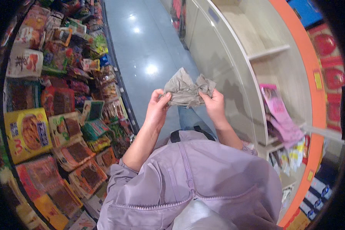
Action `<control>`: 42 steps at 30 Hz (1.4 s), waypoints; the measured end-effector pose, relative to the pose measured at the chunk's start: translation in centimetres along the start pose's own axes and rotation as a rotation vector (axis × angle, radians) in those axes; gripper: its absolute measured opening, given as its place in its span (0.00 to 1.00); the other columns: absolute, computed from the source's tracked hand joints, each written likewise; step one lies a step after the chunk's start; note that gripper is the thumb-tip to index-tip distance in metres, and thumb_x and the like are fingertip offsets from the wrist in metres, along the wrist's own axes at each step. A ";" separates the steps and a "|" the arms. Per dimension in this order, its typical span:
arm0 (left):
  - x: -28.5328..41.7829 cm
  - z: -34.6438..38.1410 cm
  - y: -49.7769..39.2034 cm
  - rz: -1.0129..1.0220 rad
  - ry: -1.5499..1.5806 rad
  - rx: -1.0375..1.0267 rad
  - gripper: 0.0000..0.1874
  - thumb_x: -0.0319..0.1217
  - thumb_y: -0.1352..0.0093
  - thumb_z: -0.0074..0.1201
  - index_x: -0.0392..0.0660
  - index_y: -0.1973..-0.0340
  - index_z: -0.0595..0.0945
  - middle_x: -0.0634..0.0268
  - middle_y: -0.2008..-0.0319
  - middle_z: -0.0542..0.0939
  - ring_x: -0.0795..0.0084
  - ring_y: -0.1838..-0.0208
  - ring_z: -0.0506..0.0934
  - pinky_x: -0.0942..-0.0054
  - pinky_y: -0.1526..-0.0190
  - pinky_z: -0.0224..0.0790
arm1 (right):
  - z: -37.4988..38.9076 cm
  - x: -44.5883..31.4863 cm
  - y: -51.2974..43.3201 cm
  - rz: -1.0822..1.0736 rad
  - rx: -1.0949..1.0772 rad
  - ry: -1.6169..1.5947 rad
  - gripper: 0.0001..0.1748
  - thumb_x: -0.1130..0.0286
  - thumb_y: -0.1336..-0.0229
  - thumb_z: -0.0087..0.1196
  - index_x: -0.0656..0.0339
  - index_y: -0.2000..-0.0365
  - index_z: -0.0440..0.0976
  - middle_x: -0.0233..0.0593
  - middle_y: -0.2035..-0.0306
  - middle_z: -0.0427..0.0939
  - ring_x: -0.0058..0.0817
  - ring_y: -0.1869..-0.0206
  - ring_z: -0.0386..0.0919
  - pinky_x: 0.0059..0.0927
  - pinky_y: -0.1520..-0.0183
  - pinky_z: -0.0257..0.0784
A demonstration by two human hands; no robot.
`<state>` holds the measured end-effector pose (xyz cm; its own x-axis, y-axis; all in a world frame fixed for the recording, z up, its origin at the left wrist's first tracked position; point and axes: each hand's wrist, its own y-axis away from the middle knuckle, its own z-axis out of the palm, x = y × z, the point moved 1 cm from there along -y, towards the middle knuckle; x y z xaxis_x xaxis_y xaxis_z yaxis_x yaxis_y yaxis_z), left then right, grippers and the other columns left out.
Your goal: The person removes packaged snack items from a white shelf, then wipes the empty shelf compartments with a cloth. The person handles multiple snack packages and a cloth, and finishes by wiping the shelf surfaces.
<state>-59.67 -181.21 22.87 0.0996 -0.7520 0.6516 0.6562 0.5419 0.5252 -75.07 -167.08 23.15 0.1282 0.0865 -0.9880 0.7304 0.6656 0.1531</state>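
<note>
A crumpled greyish tissue or thin cloth point(184, 89) is stretched between my two hands, out in front of my body over the aisle. My left hand point(158, 100) pinches its left edge between thumb and fingers. On the other side, my right hand point(214, 100) grips the bunched right end, thumb on top. The upper edge of the sheet is uneven, with a dip near the bunched part. Below the hands are my purple zip jacket point(187, 166) and part of a blue trouser leg point(191, 118).
Packed snack bags point(60, 120) fill a shelf along the left. A smooth blue-grey floor point(143, 43) runs ahead. On the right stands a pale cabinet point(224, 57) with open shelves and orange edging point(313, 72). A pink package point(281, 112) leans out of one compartment.
</note>
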 end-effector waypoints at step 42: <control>65.0 -0.6 -74.5 0.250 -0.282 -0.220 0.10 0.30 0.29 0.56 0.44 0.53 0.76 0.73 0.62 0.78 0.84 0.60 0.72 0.80 0.57 0.65 | 37.2 -16.6 -94.6 -0.284 -0.874 0.407 0.41 0.67 0.52 0.65 0.58 0.36 0.62 0.46 0.37 0.68 0.40 0.35 0.68 0.37 0.33 0.63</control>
<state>-101.66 -270.68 25.71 0.0872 -0.4596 0.8838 0.7845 0.5785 0.2234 -121.33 -259.00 25.87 -0.3326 -0.0216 -0.9428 -0.0715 0.9974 0.0023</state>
